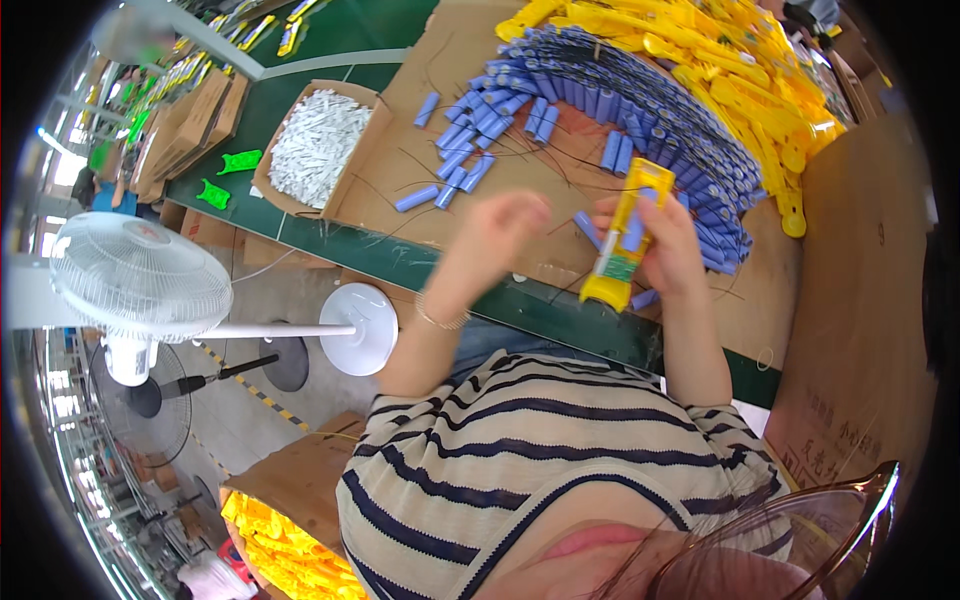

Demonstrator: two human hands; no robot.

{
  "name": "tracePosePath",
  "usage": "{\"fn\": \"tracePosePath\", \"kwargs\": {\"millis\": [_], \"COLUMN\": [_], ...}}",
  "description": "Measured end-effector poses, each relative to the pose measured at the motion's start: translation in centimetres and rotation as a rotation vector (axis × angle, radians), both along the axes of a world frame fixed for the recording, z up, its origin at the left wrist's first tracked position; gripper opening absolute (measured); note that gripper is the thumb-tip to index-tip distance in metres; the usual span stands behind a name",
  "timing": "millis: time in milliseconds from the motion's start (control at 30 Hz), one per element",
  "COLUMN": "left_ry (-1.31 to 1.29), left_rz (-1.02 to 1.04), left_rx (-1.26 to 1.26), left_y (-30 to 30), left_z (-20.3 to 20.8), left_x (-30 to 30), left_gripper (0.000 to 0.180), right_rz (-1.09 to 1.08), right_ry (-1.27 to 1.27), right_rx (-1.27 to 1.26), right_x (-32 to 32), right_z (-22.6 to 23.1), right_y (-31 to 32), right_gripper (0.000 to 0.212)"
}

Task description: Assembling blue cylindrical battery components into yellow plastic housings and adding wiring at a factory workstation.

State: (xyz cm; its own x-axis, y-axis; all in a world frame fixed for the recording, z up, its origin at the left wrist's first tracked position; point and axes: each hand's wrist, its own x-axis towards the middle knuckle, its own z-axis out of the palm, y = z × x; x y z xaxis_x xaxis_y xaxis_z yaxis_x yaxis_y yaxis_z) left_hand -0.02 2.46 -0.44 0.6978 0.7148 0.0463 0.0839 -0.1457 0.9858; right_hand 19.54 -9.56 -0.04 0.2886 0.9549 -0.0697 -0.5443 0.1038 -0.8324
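Observation:
My right hand (672,240) is closed around a long yellow plastic housing (655,175), which it holds tilted above the table's near edge. A green circuit board (618,267) sits toward the lower end of the housing, and a blue cylindrical battery cell (634,232) lies in its middle. To the left, my left hand (500,230) is raised over the cardboard, apart from the housing. Motion smears its fingers, so I cannot make out whether they hold anything. Beside my right hand lies a loose blue cell (587,229); more wired blue cells (465,150) are scattered beyond my hands.
Stacked blue cells (690,150) curve across the cardboard, with a heap of yellow housings (740,90) behind. A carton (376,130) of small white parts and green plastic pieces (240,161) are on the left. A white fan (140,275) stands left; a tall cardboard box (850,270) borders the right.

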Motion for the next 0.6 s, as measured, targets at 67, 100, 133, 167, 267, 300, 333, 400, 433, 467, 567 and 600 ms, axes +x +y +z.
{"fn": "tracePosePath", "kwargs": {"millis": [67,100,133,167,267,300,333,400,433,467,567,600], "left_ry": [0.031,0.160,0.237,0.313,0.622,0.805,0.978,0.998,1.025,1.024,1.102,1.020], "left_rz": [0.355,0.551,0.688,0.760,0.718,0.595,0.457,0.382,0.314,0.309,0.259,0.302], "left_rx": [0.264,0.575,0.716,0.729,0.970,0.967,0.959,0.913,0.860,0.864,1.004,1.002], "left_y": [6.0,8.9,12.4,15.9,25.9,27.4,28.2,29.2,29.4,29.5,29.0,28.7], "left_z": [1.4,3.0,3.6,3.6,-0.6,-1.6,-1.7,-1.4,-1.2,-1.0,-0.5,-0.5], "left_x": [-2.4,-3.5,-4.8,-6.3,-13.6,-15.1,-15.0,-14.7,-14.4,-14.2,-13.9,-14.0], "left_gripper": [0.019,0.020,0.022,0.021,0.018,0.018,0.018,0.019,0.019,0.019,0.020,0.022], "right_rz": [-0.002,-0.030,-0.057,-0.045,0.118,0.146,0.136,0.113,0.107,0.102,0.100,0.097], "right_ry": [0.042,0.063,0.086,0.099,0.105,0.123,0.121,0.086,0.078,0.080,0.052,0.031], "right_rx": [-0.003,0.002,0.010,0.006,-0.019,-0.039,-0.037,-0.103,-0.101,-0.100,-0.102,-0.107], "right_x": [1.3,1.5,1.4,1.2,0.1,-0.4,-0.5,-0.7,-0.7,-0.7,-0.7,-0.7], "right_z": [-0.1,0.3,0.7,0.6,0.3,0.4,0.4,0.2,0.3,0.4,0.6,0.6], "right_y": [-0.6,-0.8,-1.1,-1.1,-0.8,-0.6,-0.7,-0.8,-0.8,-0.7,-0.7,-0.8], "right_gripper": [0.029,0.030,0.031,0.031,0.032,0.032,0.032,0.032,0.031,0.031,0.029,0.029]}}
